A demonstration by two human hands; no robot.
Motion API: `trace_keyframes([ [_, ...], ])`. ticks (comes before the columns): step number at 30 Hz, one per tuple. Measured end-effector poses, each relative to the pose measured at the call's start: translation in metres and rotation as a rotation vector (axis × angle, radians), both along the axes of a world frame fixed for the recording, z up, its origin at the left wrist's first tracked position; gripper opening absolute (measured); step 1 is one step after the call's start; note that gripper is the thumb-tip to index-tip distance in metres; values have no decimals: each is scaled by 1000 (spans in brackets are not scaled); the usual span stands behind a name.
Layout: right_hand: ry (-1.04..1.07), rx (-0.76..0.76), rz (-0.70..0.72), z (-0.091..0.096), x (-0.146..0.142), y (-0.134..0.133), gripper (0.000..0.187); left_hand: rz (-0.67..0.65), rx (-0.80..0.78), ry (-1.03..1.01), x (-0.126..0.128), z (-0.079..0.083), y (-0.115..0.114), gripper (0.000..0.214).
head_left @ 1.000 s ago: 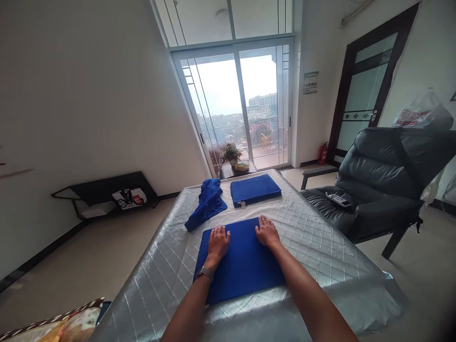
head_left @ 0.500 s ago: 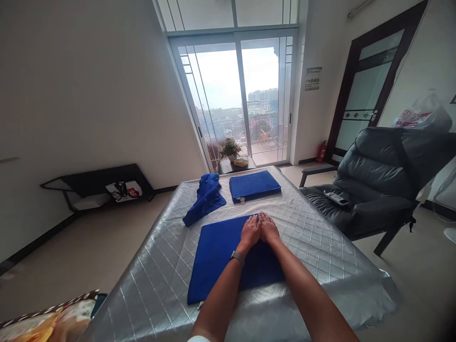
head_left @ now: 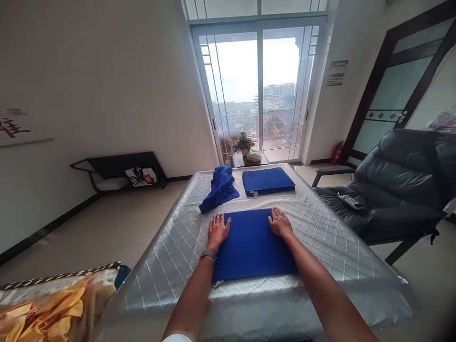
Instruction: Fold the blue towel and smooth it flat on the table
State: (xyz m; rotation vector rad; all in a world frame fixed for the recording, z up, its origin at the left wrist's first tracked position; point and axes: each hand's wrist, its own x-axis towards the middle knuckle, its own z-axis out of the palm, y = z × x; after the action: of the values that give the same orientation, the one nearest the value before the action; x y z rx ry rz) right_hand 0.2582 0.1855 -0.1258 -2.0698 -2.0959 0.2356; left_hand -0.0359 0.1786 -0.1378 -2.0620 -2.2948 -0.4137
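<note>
Silvery quilted material spreads widest before us: a cover (head_left: 171, 256) over a broad flat top, with a dark padded armchair (head_left: 402, 175) standing beside its right edge. On the cover, nearest to us, lies a folded blue cloth (head_left: 254, 247) – flat, roughly rectangular, its near edge close to the front of the top. Beyond it, well short of our reach, we see a neat blue stack (head_left: 269, 180), and just left of that a crumpled blue cloth (head_left: 221, 189) in a loose heap. Our two hands rest palm down, released and flat rather than clenched: the left hand (head_left: 218, 232) on the far left corner of the folded blue cloth, the right hand (head_left: 281, 223) on its far right corner, fingers pointing away from us. We wear a wristwatch (head_left: 208, 255) on the left wrist. Smallest of all – a white tag (head_left: 253, 194) hangs at the stack's near edge.
</note>
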Motion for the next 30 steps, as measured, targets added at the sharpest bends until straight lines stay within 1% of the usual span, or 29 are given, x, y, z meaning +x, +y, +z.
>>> trace_keyframes([
  [2, -11, -1, 1, 0, 0, 1, 69, 10, 30, -2, -3, -1, -1, 67],
  [8, -21, -3, 3, -2, 2, 3, 69, 5, 90, -32, 0, -7, 1, 66],
  [16, -69, -7, 1, -3, 3, 4, 68, 11, 49, -64, -1, -5, 2, 67],
  [30, -98, -17, 4, -1, 3, 4, 68, -19, 53, -100, -7, -4, 4, 64],
])
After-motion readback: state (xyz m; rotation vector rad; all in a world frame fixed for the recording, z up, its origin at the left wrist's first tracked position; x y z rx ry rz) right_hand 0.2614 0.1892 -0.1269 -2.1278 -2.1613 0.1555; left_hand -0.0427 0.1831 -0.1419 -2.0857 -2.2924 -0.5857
